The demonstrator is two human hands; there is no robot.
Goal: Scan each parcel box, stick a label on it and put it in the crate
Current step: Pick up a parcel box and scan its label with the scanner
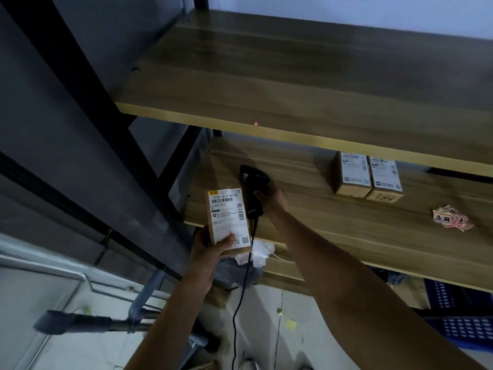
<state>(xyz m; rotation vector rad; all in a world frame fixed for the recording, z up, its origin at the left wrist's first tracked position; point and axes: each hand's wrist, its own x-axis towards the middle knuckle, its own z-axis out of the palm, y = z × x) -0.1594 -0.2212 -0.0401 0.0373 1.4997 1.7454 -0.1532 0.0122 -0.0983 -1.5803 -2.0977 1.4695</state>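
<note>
Wooden shelving point(306, 84) filled the dim storeroom. On its middle board two labelled cardboard parcels point(368, 176) waited beside crumpled red stickers point(452, 218). The left hand point(206, 252) clasped a small labelled cardboard box point(229, 218), and the right hand point(273, 197) gripped a black corded barcode scanner point(253, 190); scanning seemed unfinished, and the blue perforated crate point(464, 316) stood below.
</note>
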